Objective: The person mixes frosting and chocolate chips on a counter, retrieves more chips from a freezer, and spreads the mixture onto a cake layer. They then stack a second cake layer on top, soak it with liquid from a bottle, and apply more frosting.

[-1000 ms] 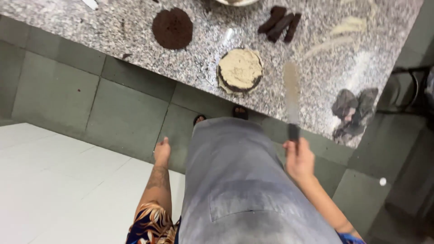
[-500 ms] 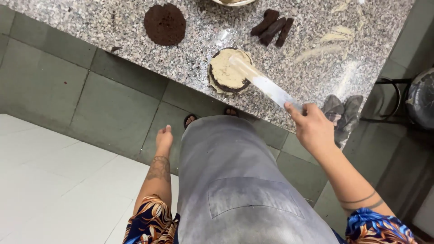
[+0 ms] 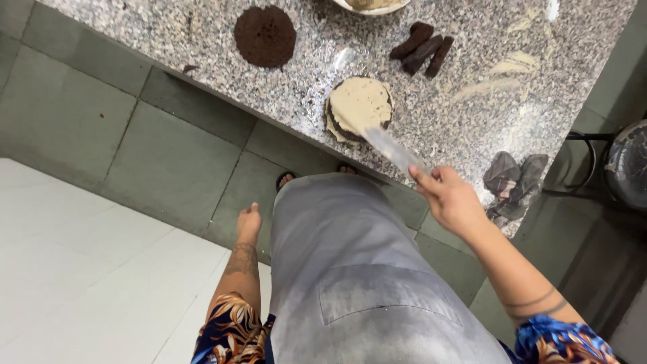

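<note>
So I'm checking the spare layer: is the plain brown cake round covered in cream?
No, the brown cake round is bare; only the cake under the knife carries cream.

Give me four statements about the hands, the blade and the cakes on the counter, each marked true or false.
1. The right hand holds a long flat blade that reaches the cream-topped cake. True.
2. The left hand steadies that cake. False: it hangs by the person's side, away from the granite counter.
3. A bare dark cake round lies apart from the creamed one. True.
4. The crumpled cloth covers the dark cake strips. False: they lie apart.
</note>
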